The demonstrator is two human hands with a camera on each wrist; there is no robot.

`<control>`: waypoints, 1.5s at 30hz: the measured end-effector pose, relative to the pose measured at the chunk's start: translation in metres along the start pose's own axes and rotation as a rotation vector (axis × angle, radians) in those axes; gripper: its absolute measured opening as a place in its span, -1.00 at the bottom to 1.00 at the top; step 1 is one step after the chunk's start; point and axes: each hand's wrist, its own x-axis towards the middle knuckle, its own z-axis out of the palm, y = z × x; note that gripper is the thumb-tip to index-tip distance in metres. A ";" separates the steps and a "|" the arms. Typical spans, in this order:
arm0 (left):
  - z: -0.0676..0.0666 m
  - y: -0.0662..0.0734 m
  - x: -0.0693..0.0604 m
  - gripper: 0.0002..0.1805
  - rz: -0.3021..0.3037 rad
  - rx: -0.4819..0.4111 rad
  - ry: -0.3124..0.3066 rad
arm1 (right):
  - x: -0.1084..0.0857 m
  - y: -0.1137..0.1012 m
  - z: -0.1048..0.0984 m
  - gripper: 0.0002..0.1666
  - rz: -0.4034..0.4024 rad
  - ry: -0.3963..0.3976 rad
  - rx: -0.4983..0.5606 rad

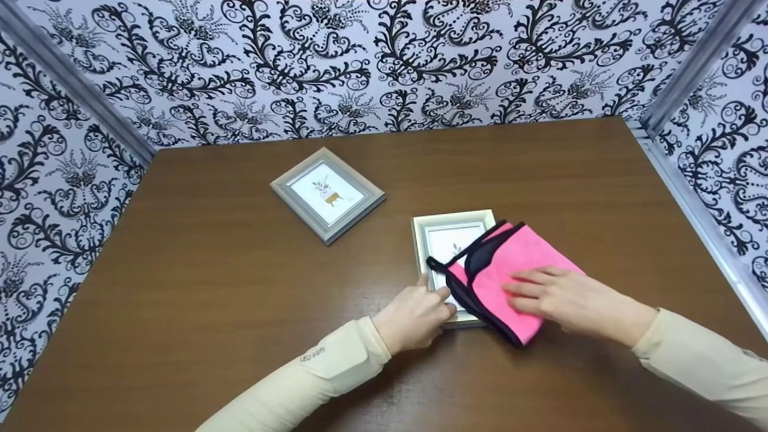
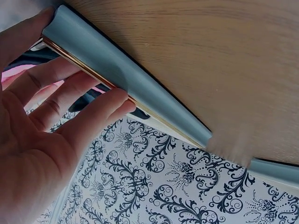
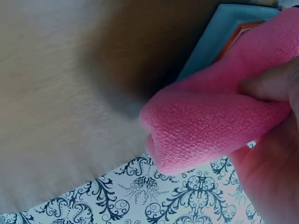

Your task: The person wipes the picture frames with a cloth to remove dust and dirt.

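Observation:
A light picture frame (image 1: 423,225) lies on the brown table, partly covered by a folded pink cloth (image 1: 540,252) with black edging and a hanging loop. At the frame's near left corner, my left hand (image 1: 415,318) holds its border, with some fingertips over the front. In the left wrist view, those fingers (image 2: 105,105) rest along the border's inner edge. My right hand (image 1: 561,297) grips the pink cloth from above, over the frame's right side. Soft plush folds of the cloth (image 3: 201,126) bunch at that hand in the right wrist view. The cloth hides much of the picture.
Farther back and to the left, a second picture frame (image 1: 327,231) lies face up and turned at an angle, with a small plant picture. Patterned walls (image 1: 348,72) close off the table's back and sides. A metal rail (image 1: 702,210) runs along the right edge.

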 end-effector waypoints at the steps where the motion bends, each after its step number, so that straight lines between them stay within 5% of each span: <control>1: 0.000 0.000 0.000 -0.83 -0.002 -0.003 -0.002 | -0.001 0.000 -0.001 -0.33 0.000 0.003 0.015; 6: 0.000 -0.001 0.001 -0.84 -0.002 -0.001 -0.004 | -0.002 -0.002 -0.003 -0.45 0.057 0.051 0.107; 11: -0.001 -0.004 -0.001 -0.79 0.010 0.021 -0.014 | 0.010 -0.014 0.006 -0.50 0.279 0.103 0.115; 17: 0.000 -0.004 -0.001 -0.77 0.020 0.024 -0.004 | 0.046 -0.015 0.012 -0.67 0.564 0.089 0.158; 24: 0.003 -0.002 -0.001 -0.80 0.005 0.002 -0.003 | 0.087 0.016 0.016 -0.92 0.727 0.058 0.325; 34: 0.002 0.002 -0.001 -0.85 -0.004 -0.004 0.019 | 0.113 0.024 0.022 -0.84 0.677 -0.041 0.237; 40: 0.001 0.000 -0.002 -0.85 -0.004 -0.008 0.009 | 0.122 0.021 0.022 -0.70 0.708 -0.057 0.413; 45: 0.001 0.000 -0.001 -0.86 0.012 0.005 0.020 | 0.125 0.019 0.027 -0.49 0.604 -0.030 0.583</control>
